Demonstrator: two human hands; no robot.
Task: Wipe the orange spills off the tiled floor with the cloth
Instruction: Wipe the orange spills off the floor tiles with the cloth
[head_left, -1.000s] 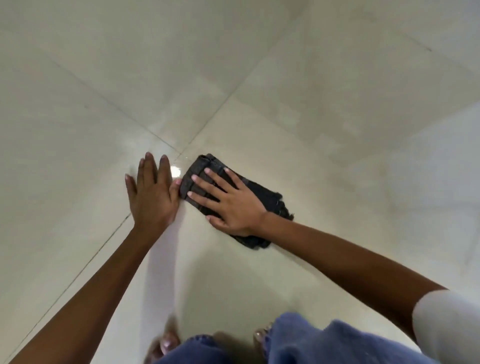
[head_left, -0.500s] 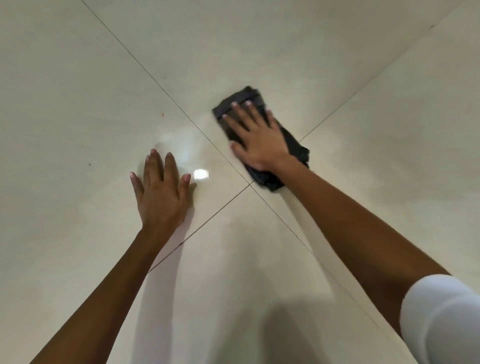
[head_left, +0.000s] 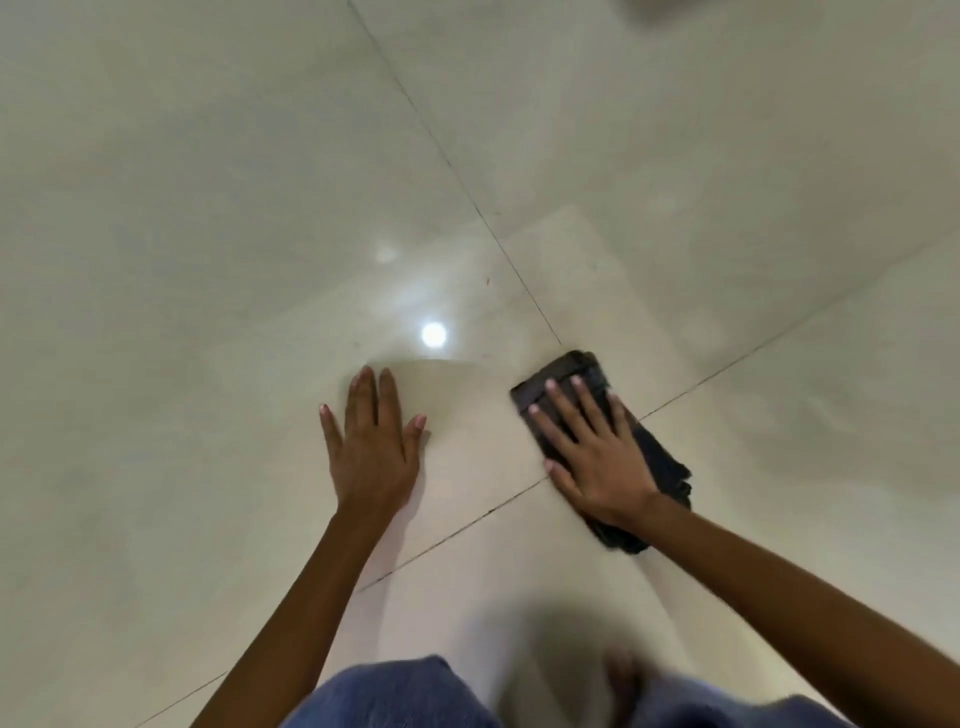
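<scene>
A dark folded cloth lies flat on the cream tiled floor, right on the crossing of two grout lines. My right hand presses down on it with fingers spread, covering its middle. My left hand rests palm-down on the bare tile to the left, fingers apart, holding nothing. A tiny reddish-orange speck shows on the tile beyond the cloth, close to the grout line. No larger spill is visible.
A bright lamp reflection shines on the glossy tile between and beyond my hands. My blue-clad knees and a blurred bare foot fill the bottom edge. Grout lines run diagonally across the floor.
My right hand has drawn the cloth back toward me, onto the grout crossing. The view has tipped down, so my knees show again. My left hand stays flat on the tile.
</scene>
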